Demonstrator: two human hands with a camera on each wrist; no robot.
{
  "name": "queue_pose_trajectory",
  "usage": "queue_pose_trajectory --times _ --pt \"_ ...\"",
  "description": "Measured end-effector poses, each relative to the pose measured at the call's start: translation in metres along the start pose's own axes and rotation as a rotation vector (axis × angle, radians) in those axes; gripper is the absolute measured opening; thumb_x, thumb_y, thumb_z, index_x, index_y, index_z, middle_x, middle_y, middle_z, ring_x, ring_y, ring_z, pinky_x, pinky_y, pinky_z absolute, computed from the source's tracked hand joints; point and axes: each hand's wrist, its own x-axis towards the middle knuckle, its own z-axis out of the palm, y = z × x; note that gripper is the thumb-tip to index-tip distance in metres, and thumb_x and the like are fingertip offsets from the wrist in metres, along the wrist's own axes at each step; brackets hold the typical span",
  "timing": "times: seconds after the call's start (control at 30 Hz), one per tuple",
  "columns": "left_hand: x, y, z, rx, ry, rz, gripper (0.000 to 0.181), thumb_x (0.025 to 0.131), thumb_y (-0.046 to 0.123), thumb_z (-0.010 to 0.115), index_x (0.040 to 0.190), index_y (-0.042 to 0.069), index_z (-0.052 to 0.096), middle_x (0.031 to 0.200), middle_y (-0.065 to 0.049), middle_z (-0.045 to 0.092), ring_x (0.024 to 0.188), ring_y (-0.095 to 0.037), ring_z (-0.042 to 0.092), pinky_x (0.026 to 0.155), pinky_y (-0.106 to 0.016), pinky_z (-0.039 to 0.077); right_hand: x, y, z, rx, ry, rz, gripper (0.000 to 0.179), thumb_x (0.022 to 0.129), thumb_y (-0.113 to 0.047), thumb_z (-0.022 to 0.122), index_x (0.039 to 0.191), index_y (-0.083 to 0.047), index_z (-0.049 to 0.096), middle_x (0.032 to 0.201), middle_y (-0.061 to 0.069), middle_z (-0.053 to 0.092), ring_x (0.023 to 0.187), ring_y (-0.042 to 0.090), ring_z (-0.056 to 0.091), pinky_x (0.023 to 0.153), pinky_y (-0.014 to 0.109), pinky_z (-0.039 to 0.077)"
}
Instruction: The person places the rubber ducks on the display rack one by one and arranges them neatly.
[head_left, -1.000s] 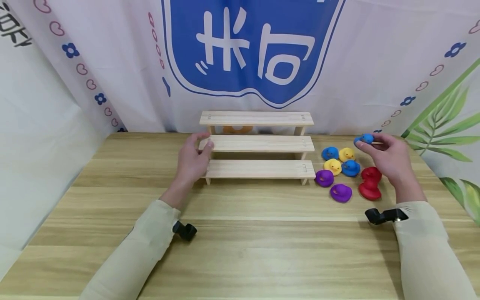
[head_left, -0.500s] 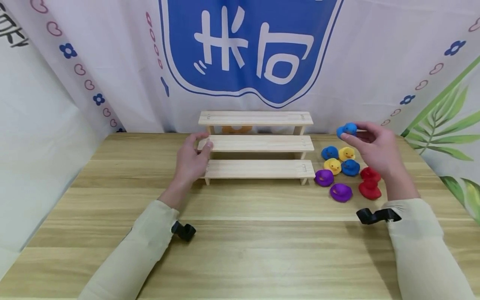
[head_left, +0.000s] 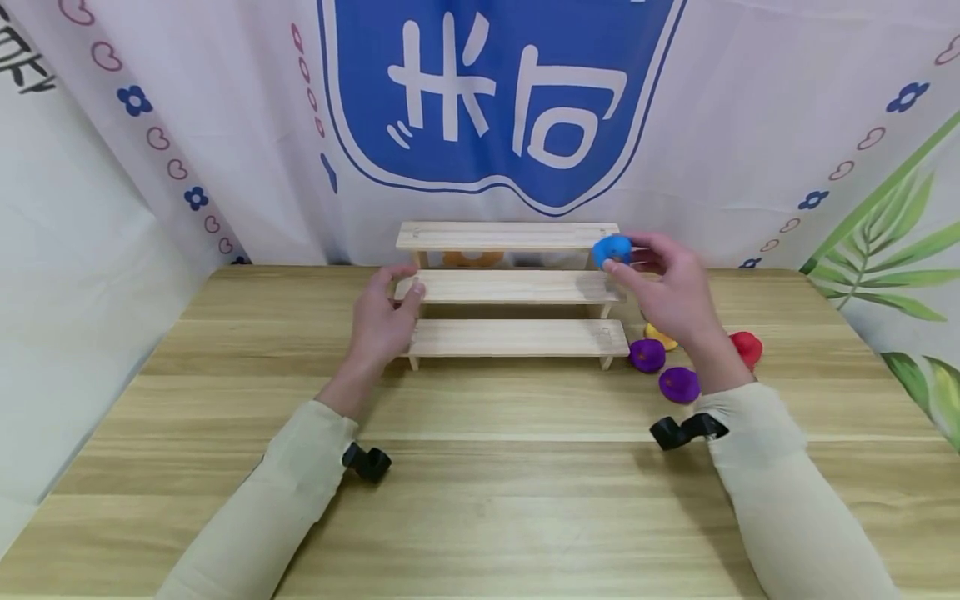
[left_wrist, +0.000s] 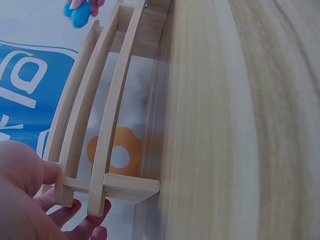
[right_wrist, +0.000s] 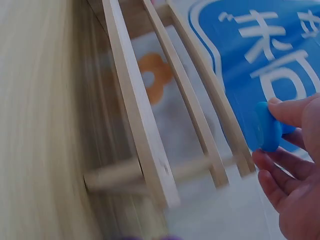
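Observation:
A three-tier wooden display stand point(head_left: 517, 337) stands at the back of the table. My left hand point(head_left: 384, 321) holds its left end, the thumb on the middle tier; in the left wrist view the fingers point(left_wrist: 65, 215) curl behind the boards. My right hand point(head_left: 671, 287) pinches a blue toy duck point(head_left: 612, 250) in the air by the right end of the top tier. In the right wrist view the duck point(right_wrist: 269, 127) sits between thumb and fingertips, beside the tier ends.
On the table right of the stand lie two purple ducks point(head_left: 679, 385), a yellow duck point(head_left: 660, 336) and a red duck point(head_left: 747, 347), partly behind my right arm. A white curtain point(head_left: 285, 217) with a blue emblem hangs close behind the stand.
My right hand has carried the blue duck leftward from beyond the duck group to the stand's right end, rising, then dipping slightly near it. The left hand stays on the stand.

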Motion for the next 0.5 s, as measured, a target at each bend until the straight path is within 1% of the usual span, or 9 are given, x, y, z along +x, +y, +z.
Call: queue_pose_trajectory --times 0.1,0.23,0.3,0.4,0.43,0.5 --pt "-0.001 0.0 -0.001 -0.003 -0.001 0.001 0.043 0.111 0.03 0.054 0.154 0.021 0.051 0.109 -0.017 0.064 0.062 -0.013 0.053 0.051 -0.025 0.046 0.005 -0.008 0.014 0.039 -0.008 -0.054 0.046 0.1 -0.03 0.074 0.14 -0.009 0.066 0.133 0.012 0.068 0.117 0.021 0.064 0.096 0.015 0.051" --pt "0.0 0.0 -0.002 0.011 0.003 0.007 0.044 0.111 0.03 0.054 0.154 0.02 0.051 0.112 -0.015 0.063 0.063 -0.012 0.054 0.052 -0.025 0.047 0.013 -0.018 0.028 0.045 -0.038 -0.098 0.044 0.101 -0.031 0.074 0.139 -0.01 0.066 0.131 0.011 0.07 0.115 0.021 0.065 0.098 0.02 0.052" --pt "0.0 0.0 -0.002 0.015 0.004 0.013 0.044 0.111 0.029 0.054 0.154 0.019 0.051 0.114 -0.014 0.063 0.063 -0.012 0.054 0.053 -0.025 0.047 0.017 -0.022 0.034 0.036 -0.054 -0.103 0.045 0.101 -0.032 0.073 0.14 -0.011 0.066 0.132 0.01 0.07 0.116 0.022 0.065 0.101 0.028 0.053" --pt "0.0 -0.001 -0.001 0.01 0.0 0.016 0.044 0.111 0.029 0.054 0.153 0.019 0.051 0.112 -0.017 0.064 0.061 -0.012 0.053 0.052 -0.025 0.047 0.021 -0.03 0.042 0.023 -0.079 -0.108 0.046 0.101 -0.033 0.073 0.14 -0.011 0.065 0.134 0.01 0.069 0.12 0.025 0.064 0.106 0.04 0.054" --pt "0.0 -0.001 -0.001 0.013 0.002 0.022 0.043 0.111 0.029 0.054 0.153 0.019 0.051 0.113 -0.015 0.064 0.062 -0.012 0.054 0.052 -0.025 0.047 0.023 -0.032 0.045 0.016 -0.086 -0.106 0.046 0.101 -0.034 0.073 0.141 -0.011 0.065 0.135 0.01 0.068 0.121 0.026 0.064 0.107 0.045 0.054" --pt "0.0 -0.001 0.0 0.013 0.004 0.029 0.043 0.111 0.029 0.054 0.153 0.019 0.052 0.114 -0.016 0.064 0.063 -0.013 0.054 0.053 -0.025 0.048 0.026 -0.035 0.05 0.012 -0.1 -0.1 0.047 0.101 -0.034 0.073 0.142 -0.013 0.064 0.136 0.009 0.068 0.123 0.026 0.064 0.108 0.048 0.054"
